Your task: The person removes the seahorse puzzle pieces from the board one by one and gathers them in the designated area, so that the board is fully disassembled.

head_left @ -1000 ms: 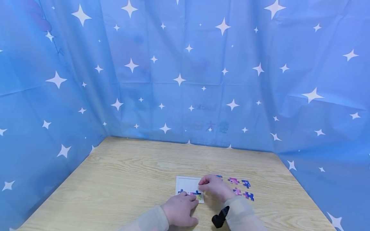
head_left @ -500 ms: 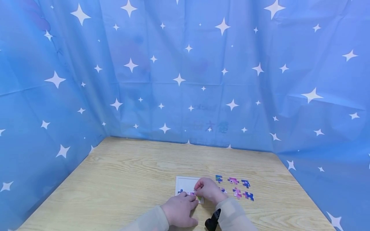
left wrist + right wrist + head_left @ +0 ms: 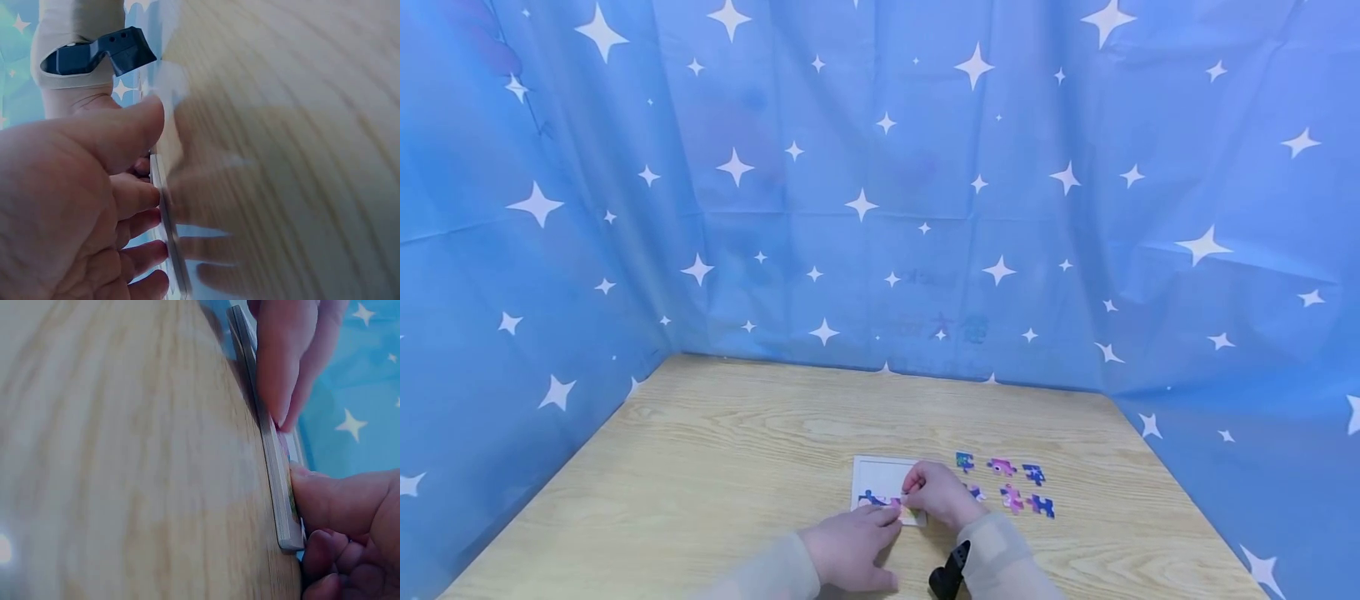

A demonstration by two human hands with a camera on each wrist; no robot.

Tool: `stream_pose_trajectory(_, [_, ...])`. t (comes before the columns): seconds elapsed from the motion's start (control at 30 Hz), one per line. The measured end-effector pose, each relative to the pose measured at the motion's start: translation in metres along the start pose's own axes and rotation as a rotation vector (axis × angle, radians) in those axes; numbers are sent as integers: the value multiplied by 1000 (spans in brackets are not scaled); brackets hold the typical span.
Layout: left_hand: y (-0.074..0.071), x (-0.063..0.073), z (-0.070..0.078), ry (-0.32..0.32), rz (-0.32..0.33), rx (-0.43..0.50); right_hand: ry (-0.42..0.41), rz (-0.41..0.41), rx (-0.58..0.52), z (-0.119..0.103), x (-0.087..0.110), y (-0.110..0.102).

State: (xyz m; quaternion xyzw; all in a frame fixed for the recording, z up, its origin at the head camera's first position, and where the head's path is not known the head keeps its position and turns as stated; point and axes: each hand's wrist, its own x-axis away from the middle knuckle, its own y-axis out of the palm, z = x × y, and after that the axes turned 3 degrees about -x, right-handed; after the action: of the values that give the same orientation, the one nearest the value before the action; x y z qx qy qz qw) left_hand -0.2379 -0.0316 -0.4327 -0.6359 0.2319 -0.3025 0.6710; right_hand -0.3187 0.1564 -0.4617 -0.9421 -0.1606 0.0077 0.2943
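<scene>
A white puzzle board (image 3: 880, 471) lies flat on the wooden table, with blue, pink and yellow-green puzzle pieces (image 3: 871, 497) along its lower part. My left hand (image 3: 850, 543) reaches over the near edge, its fingers extended on the board and partly covering those pieces. At the board's right side, my right hand (image 3: 938, 493) pinches a puzzle piece with thumb and finger; the piece is mostly hidden. Down at the board's surface in the right wrist view, the right hand's fingertip (image 3: 300, 472) touches the colored layer, just beside the left hand's fingers (image 3: 284, 369).
Several loose puzzle pieces (image 3: 1002, 467) lie in two rows on the table (image 3: 737, 458), right of the board. A blue curtain (image 3: 820, 208) with white stars hangs behind and at both sides. A black wrist camera (image 3: 950, 572) sits on the right wrist.
My right hand has moved left and slightly down from the board's upper right to the pieces in its lower part, uncovering loose pieces behind it. The left hand stays on the board.
</scene>
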Motion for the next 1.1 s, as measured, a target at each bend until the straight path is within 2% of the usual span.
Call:
stream_pose_trajectory(0.2, [-2, 14, -6, -55, -32, 50, 15, 2, 0, 1, 0, 0])
stream_pose_trajectory(0.47, [-2, 28, -15, -174, -6, 42, 35, -16, -16, 0, -1, -1])
stream_pose_trajectory(0.63, [2, 28, -17, -195, -6, 50, 51, -25, -10, -2, 0, -2])
stream_pose_trajectory(0.83, [3, 25, -21, -201, -7, 110, 64, -24, 13, -5, 1, -2])
stream_pose_trajectory(1.1, [2, 23, -24, -206, -17, 135, 29, -46, -6, -8, 2, -7])
